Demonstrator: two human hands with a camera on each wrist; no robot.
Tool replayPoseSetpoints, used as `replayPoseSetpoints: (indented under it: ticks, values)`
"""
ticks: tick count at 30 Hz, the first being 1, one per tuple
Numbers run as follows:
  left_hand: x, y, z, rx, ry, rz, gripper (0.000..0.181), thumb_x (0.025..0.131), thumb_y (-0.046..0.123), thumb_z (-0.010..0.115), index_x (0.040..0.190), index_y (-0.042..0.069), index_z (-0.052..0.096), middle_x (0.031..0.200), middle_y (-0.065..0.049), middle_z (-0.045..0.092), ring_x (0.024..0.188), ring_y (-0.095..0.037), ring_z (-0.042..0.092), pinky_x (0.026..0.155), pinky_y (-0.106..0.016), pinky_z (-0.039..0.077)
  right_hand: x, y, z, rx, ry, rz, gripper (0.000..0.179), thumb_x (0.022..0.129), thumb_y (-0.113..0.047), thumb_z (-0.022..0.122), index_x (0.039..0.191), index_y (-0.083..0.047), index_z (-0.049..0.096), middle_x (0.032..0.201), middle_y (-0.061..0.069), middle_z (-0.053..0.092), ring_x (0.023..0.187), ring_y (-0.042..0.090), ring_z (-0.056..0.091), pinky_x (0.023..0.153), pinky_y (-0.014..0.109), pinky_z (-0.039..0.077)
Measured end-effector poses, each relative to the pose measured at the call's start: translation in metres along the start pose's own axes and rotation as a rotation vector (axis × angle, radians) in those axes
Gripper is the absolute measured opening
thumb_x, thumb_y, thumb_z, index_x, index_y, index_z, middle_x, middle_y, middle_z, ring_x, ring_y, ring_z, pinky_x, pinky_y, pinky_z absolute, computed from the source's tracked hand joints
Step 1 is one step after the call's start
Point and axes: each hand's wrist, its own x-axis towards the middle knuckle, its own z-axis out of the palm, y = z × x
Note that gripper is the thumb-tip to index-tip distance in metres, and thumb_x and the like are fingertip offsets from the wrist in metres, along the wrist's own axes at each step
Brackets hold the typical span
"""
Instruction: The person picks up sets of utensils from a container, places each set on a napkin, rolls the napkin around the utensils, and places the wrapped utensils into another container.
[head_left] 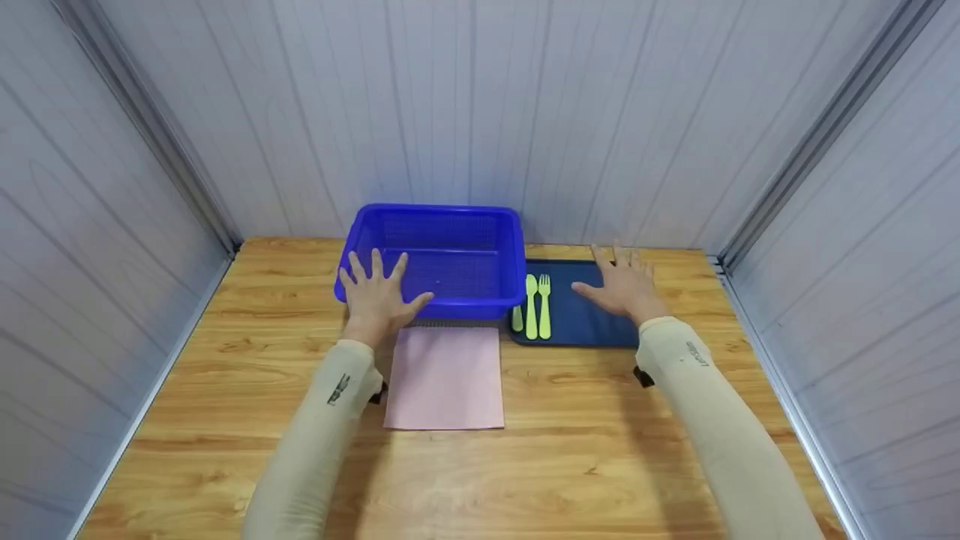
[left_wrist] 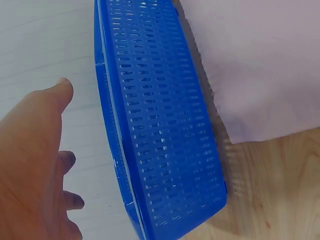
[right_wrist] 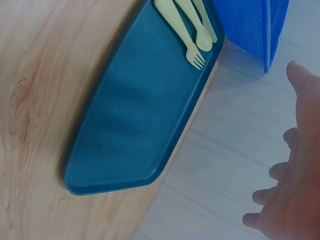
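In the head view, my left hand (head_left: 375, 300) is held with fingers spread over the left front of a blue plastic basket (head_left: 480, 303), holding nothing. The left wrist view shows the perforated basket side (left_wrist: 160, 120) apart from that hand. My right hand (head_left: 626, 289) is also spread and holds nothing, over the right part of a dark blue tray (head_left: 585, 322). On the tray's left side lie a light green fork (head_left: 545, 307), a spoon (head_left: 532, 309) and a third slim utensil (head_left: 517, 319), partly hidden by the basket in the head view.
A pink square sheet (head_left: 446, 382), cloth or paper, lies flat in front of the basket on the wooden table (head_left: 525, 480). Pale panel walls (head_left: 465, 112) stand behind and on both sides. The basket stands at the tray's left edge.
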Motion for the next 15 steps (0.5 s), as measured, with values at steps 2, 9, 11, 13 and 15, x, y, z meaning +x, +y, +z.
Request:
replayPoseSetpoints:
  ticks: [2, 9, 11, 13, 15]
  values:
    - [-0.004, 0.000, 0.001, -0.006, 0.031, 0.013, 0.095, 0.083, 0.083, 0.027, 0.157, 0.025, 0.014, 0.158, -0.026, 0.009, 0.138, -0.058, -0.002, 0.106, -0.070, 0.000, -0.002, 0.002, 0.002, -0.006, 0.004, 0.003, 0.098, 0.086, -0.078, 0.037, 0.158, -0.018, 0.007, 0.159, 0.024, -0.005, 0.140, 0.054, -0.002, 0.106, 0.070, -0.003]
    - [-0.035, 0.010, 0.004, -0.090, 0.234, 0.068, 0.080, 0.089, 0.062, 0.053, 0.152, 0.016, 0.034, 0.148, -0.024, 0.038, 0.133, -0.052, 0.031, 0.106, -0.063, 0.026, -0.022, -0.008, 0.010, -0.065, 0.031, -0.045, 0.098, 0.085, -0.079, 0.035, 0.158, -0.019, 0.008, 0.160, 0.021, -0.002, 0.141, 0.051, 0.001, 0.108, 0.068, 0.002]
    - [-0.051, 0.014, 0.007, -0.123, 0.291, 0.093, 0.071, 0.088, 0.058, 0.057, 0.140, 0.009, 0.050, 0.131, -0.023, 0.055, 0.119, -0.048, 0.050, 0.098, -0.060, 0.038, -0.032, -0.016, 0.014, -0.077, 0.033, -0.063, 0.098, 0.085, -0.079, 0.036, 0.158, -0.018, 0.009, 0.160, 0.020, 0.000, 0.142, 0.049, 0.001, 0.109, 0.066, 0.002]
    - [-0.068, 0.016, 0.011, -0.173, 0.318, 0.102, 0.060, 0.088, 0.053, 0.061, 0.123, 0.005, 0.063, 0.113, -0.020, 0.065, 0.103, -0.043, 0.059, 0.089, -0.056, 0.044, -0.043, -0.026, 0.016, -0.073, 0.025, -0.066, 0.096, 0.087, -0.076, 0.039, 0.158, -0.018, 0.009, 0.160, 0.020, 0.000, 0.142, 0.048, 0.000, 0.110, 0.065, 0.002]
    - [-0.086, 0.019, 0.017, -0.231, 0.317, 0.086, 0.052, 0.087, 0.049, 0.063, 0.109, 0.003, 0.069, 0.099, -0.016, 0.069, 0.089, -0.039, 0.063, 0.081, -0.053, 0.047, -0.053, -0.037, 0.019, -0.054, 0.011, -0.066, 0.093, 0.089, -0.070, 0.043, 0.157, -0.016, 0.010, 0.160, 0.020, 0.001, 0.142, 0.048, 0.001, 0.110, 0.065, 0.002]
